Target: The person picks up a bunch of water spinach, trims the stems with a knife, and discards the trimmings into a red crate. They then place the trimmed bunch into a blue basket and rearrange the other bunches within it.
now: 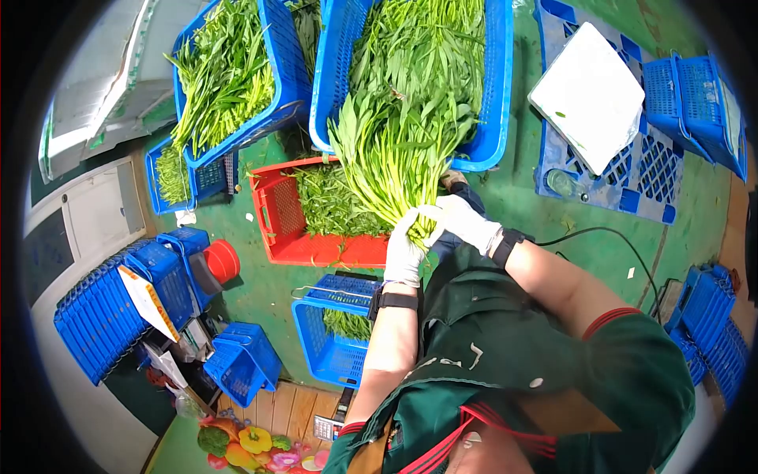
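Observation:
A bunch of leafy greens with long pale stems [388,170] is held between my gloved hands, its leaves spreading over the near end of a large blue crate [497,95]. My left hand [406,249], in a white glove, is wrapped round the lower stem ends. From the other side, my white-gloved right hand [467,221] closes on the same stems; its fingertips are partly hidden by the bunch. More of the same greens [418,55] fill the blue crate. Below the bunch, a red crate [276,229] contains loose leaves and stems [332,201].
At the upper left stands another blue crate of greens [229,71]. A blue crate [316,347] with some greens is beside my left forearm. On the right, a white board [592,99] lies on a blue pallet [643,178]. Stacked blue crates [103,308] and a red bucket [222,261] are at left.

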`<state>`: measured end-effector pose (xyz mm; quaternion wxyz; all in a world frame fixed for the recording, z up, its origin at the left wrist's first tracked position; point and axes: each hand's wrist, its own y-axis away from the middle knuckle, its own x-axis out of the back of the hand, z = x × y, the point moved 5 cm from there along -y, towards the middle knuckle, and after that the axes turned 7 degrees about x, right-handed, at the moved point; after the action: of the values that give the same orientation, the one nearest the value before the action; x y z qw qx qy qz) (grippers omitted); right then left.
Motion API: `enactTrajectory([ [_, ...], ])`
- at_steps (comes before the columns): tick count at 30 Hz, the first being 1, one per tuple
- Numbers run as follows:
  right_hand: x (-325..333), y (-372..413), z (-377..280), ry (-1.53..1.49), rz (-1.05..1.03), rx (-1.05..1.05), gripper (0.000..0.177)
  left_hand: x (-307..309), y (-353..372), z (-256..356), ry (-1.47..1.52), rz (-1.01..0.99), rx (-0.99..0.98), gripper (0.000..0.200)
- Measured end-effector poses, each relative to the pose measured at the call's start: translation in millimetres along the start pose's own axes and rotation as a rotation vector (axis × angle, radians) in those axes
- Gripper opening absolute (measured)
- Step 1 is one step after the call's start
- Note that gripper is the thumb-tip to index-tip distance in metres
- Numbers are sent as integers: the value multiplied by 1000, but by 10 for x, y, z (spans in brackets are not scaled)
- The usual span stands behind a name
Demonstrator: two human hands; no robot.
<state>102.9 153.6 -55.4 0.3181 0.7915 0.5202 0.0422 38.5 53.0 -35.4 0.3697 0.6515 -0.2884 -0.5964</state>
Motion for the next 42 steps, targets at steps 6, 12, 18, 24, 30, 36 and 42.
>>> enactTrajectory([
  [6,45,158,-327,-21,55,-43,31,64,-24,-5,66,-56,44,22],
  [12,124,156,-425,442,88,-107,32,159,-94,-3,88,34,13,22],
  [18,-54,335,-1355,1263,203,492,38,59,-30,3,33,5,18,21],
  [24,112,378,-1049,1420,331,320,67,4,-1,35,17,81,-75,21],
  [30,159,434,-892,1470,298,243,56,102,-9,35,15,69,-51,23],
  [36,195,454,-1015,1476,355,314,49,209,-20,57,4,58,-10,24],
  [42,677,152,-1020,1394,407,309,54,373,-3,132,-136,-63,-29,35],
])
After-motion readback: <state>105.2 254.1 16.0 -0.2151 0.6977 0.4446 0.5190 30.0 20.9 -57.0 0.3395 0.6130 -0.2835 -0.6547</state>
